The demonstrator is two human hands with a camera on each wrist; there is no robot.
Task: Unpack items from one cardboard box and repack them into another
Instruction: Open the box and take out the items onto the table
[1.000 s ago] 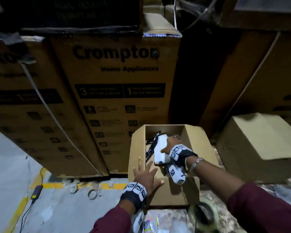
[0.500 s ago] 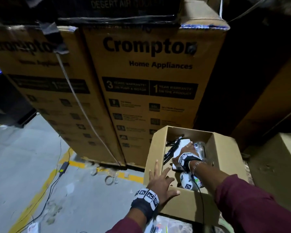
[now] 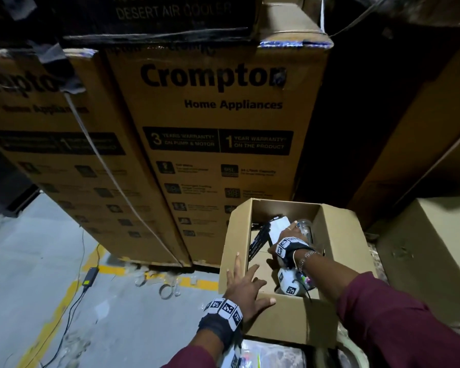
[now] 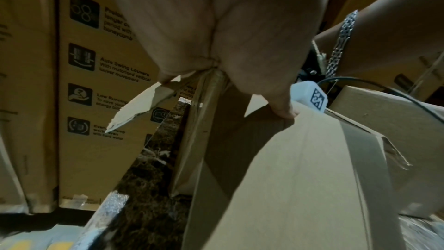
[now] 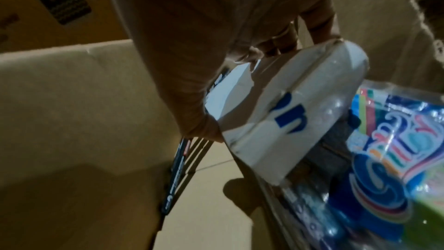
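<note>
A dim scene is shown; upper right of the head view is lost in shadow. Edges are bent by wide-angle distortion. Wrist views are blurred and noisy.

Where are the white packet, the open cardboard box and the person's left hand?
white packet (image 5: 283, 105): right wrist view, its printed face.
open cardboard box (image 3: 337, 235): head view, right inner wall.
left hand (image 3: 246, 288): head view, back of hand.

Bare box floor beside pens

Both hands at open box
</note>
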